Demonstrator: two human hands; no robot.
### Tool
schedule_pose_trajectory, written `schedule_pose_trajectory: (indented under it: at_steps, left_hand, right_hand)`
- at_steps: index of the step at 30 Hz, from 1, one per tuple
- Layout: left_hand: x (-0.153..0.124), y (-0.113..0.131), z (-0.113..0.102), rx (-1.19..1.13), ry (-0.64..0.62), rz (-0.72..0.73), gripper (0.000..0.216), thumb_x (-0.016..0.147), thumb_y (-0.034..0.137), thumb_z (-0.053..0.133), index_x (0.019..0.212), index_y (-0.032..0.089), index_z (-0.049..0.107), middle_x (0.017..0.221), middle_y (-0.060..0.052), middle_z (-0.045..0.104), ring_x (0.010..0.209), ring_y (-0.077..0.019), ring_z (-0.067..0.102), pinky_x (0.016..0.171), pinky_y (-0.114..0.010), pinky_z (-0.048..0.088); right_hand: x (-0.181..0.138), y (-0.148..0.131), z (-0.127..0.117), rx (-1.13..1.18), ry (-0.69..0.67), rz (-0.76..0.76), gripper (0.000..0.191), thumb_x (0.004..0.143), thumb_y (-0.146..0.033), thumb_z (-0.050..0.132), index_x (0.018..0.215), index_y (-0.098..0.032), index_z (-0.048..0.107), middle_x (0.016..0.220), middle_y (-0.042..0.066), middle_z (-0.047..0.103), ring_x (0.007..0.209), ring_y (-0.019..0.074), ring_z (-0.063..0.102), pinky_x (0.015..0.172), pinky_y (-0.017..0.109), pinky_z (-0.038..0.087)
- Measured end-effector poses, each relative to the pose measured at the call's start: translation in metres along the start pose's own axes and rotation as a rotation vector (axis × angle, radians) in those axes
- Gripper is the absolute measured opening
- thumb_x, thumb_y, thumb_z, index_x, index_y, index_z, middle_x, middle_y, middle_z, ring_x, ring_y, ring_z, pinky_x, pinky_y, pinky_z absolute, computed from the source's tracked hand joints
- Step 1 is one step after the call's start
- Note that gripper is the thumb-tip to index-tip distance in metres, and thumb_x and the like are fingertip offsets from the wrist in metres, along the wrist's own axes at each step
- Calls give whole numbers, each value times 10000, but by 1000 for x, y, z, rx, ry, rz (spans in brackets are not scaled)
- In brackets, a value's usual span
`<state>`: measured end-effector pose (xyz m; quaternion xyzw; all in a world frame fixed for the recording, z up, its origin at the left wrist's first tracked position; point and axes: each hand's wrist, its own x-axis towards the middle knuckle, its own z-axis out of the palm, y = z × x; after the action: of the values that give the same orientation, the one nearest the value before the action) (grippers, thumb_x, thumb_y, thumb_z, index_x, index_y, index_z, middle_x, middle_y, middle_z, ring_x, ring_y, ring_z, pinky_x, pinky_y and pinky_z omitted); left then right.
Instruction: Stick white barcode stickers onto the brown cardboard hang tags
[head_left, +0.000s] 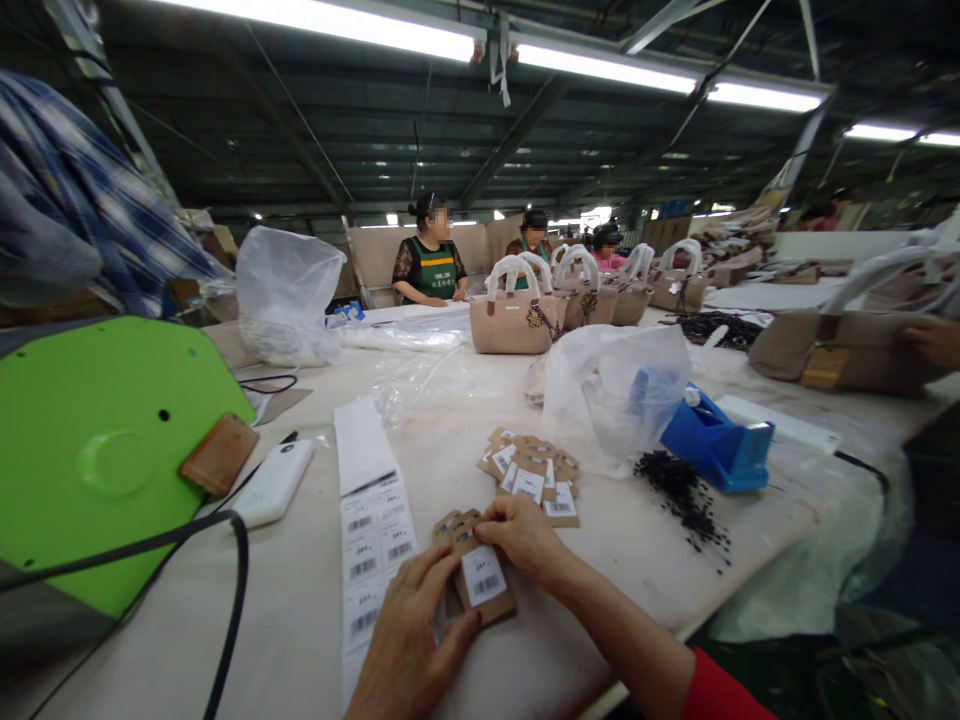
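Low in the middle of the head view, a brown cardboard hang tag (486,585) with a white barcode label lies over other tags on the table. My left hand (416,615) grips its left side, thumb at the lower edge and fingers at the upper edge. At the tag's top corner, the bent fingers of my right hand (517,535) press together on it; the fingertips are partly hidden. To the left runs a strip of barcode stickers (371,530). A loose pile of labelled hang tags (534,468) lies just beyond my right hand.
Black tag fasteners (679,495) and a blue tape dispenser (724,440) lie right, beside a plastic bag (607,395). Left are a white device (279,482), a brown wallet-like case (219,455) and a green panel (112,450). Handbags (510,325) and co-workers (435,265) are behind.
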<state>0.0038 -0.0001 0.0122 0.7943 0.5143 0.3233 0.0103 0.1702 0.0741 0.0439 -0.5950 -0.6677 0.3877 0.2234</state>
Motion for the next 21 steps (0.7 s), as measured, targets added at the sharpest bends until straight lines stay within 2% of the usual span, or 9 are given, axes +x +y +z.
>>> schedule_pose_trajectory:
  at_steps: [7, 14, 21]
  left_hand:
    - [-3, -7, 9, 8, 58, 32, 417, 864, 338, 510, 1248, 184, 560, 1176, -122, 655, 1068, -259, 626, 882, -422, 553]
    - [3, -1, 8, 116, 87, 97, 388, 887, 321, 454, 1208, 143, 578, 1133, -136, 663, 1012, -259, 649, 814, -414, 584]
    - [3, -3, 11, 192, 103, 131, 360, 883, 337, 457, 1132, 136, 621, 1122, -143, 670, 1010, -260, 662, 793, -383, 597]
  right_hand:
    - [0, 7, 1, 81, -4, -44, 206, 878, -307, 616, 775, -129, 628, 737, -20, 639, 685, 119, 617, 654, 278, 510]
    - [-4, 6, -6, 122, -47, -99, 60, 782, -163, 653, 780, -139, 708, 602, -37, 621, 551, 92, 554, 508, 196, 398]
    - [-9, 5, -20, 28, 16, -124, 82, 706, -136, 664, 683, -148, 742, 604, 1, 659, 600, 114, 555, 549, 211, 347]
